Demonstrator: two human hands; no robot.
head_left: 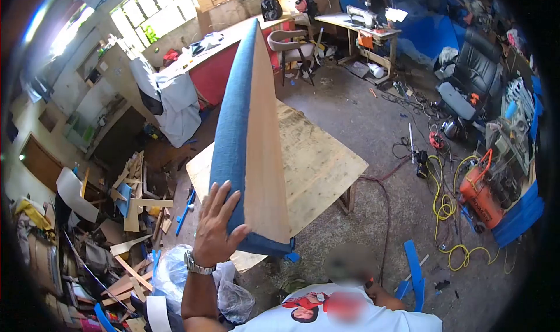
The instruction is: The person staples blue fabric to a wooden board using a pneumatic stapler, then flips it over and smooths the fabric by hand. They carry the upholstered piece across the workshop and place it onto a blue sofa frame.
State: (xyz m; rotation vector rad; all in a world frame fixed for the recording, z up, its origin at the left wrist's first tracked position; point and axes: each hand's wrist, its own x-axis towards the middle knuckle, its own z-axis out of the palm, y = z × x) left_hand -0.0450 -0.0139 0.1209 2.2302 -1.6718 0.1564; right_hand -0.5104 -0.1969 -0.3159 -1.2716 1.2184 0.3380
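Note:
My left hand (214,230), with a metal watch at its wrist, lies with fingers spread on the near end of a long panel covered in blue fabric (232,128). The panel stands on its edge on a plywood table (318,163), its bare wooden face (265,157) turned to the right. My right forearm (385,296) shows low in the view beside the white shirt; its hand is hidden behind a blurred patch.
Wood scraps (137,215) and plastic bags (175,268) lie at the left. An orange compressor (481,195), a yellow hose (446,206) and tools are on the right floor. Behind stand a chair (290,46), a sewing machine table (356,25) and a red-fronted counter (213,81).

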